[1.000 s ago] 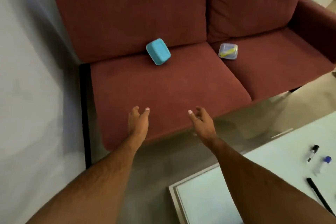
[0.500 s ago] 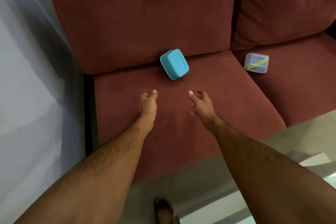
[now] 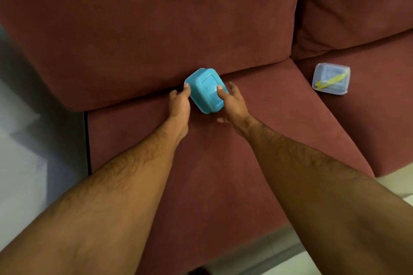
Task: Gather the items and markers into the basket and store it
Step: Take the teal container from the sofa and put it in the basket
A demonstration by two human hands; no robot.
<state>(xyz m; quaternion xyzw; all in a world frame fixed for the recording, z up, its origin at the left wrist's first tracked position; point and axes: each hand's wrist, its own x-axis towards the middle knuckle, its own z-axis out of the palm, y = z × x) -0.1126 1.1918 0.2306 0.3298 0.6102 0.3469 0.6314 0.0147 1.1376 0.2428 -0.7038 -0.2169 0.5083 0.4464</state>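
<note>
Left hand (image 3: 178,105): mine, thumb tip pressed to the left edge of the blue container (image 3: 206,90). Right hand (image 3: 232,101): thumb on the container's top, fingers curled round its right side. Container: tilted against the sofa (image 3: 156,29) backrest. Clear box (image 3: 331,79): right of container, well apart, on the neighbouring seat cushion.

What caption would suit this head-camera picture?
Both hands, left and right, close around a blue container on a red sofa.
</note>
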